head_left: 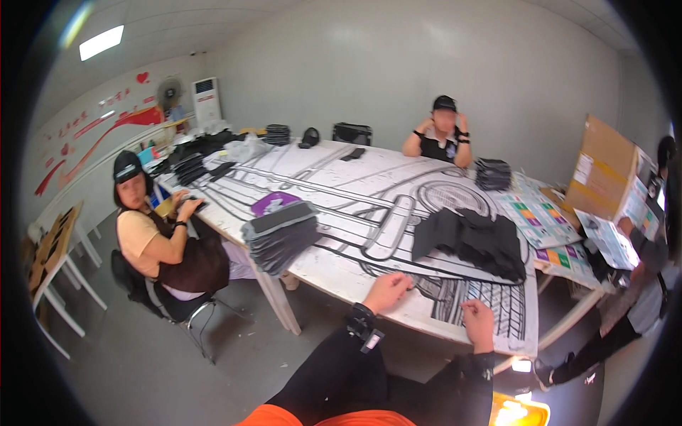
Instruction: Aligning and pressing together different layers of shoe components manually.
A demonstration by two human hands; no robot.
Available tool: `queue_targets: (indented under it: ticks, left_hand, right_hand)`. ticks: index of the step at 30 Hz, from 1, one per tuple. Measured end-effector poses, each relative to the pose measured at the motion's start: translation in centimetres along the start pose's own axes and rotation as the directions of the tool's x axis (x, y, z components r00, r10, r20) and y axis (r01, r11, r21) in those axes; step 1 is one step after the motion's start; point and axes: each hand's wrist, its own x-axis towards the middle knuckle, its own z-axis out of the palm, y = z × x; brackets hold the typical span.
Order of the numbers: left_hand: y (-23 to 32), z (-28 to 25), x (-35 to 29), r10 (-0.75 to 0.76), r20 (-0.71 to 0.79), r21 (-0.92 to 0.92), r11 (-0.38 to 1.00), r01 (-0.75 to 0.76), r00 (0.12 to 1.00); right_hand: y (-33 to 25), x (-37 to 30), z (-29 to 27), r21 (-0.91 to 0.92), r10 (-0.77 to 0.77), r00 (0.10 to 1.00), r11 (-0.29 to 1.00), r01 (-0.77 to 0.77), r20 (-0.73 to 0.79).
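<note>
Head view of a long desk (369,213) covered with a black-and-white line drawing. The left hand (387,290) rests at the near edge, fingers curled loosely, grasping nothing; the right hand (479,321) lies further right on the same edge, partly curled, also grasping nothing. A heap of black fabric pieces (472,241) sits just beyond both hands, toward the right end. A stack of grey-black fabric pieces (280,234) overhangs the left edge. A seated person in a black cap (160,241) works at the left side; another seated person (442,135) is at the far edge.
</note>
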Motion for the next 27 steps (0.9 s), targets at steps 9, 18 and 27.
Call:
queue_targets:
  ticks: [9,18,27]
  left_hand:
    - [-1.7,-1.8,1.5,0.022,-0.013,0.084,0.996,-0.021,1.0]
    - [-3.0,-3.2,1.5,0.033,-0.059,0.036,0.999,-0.031,0.998]
    - [-0.9,-1.7,1.1,0.033,0.007,0.175,0.984,-0.034,0.999]
  right_hand:
    - [-1.9,0.3,0.4,0.001,-0.031,0.999,1.0,0.031,0.028]
    - [-3.2,-0.2,0.2,0.003,-0.181,0.983,0.984,0.181,-0.034]
    - [-2.3,-0.2,0.3,0.003,-0.214,0.963,0.976,0.217,-0.161]
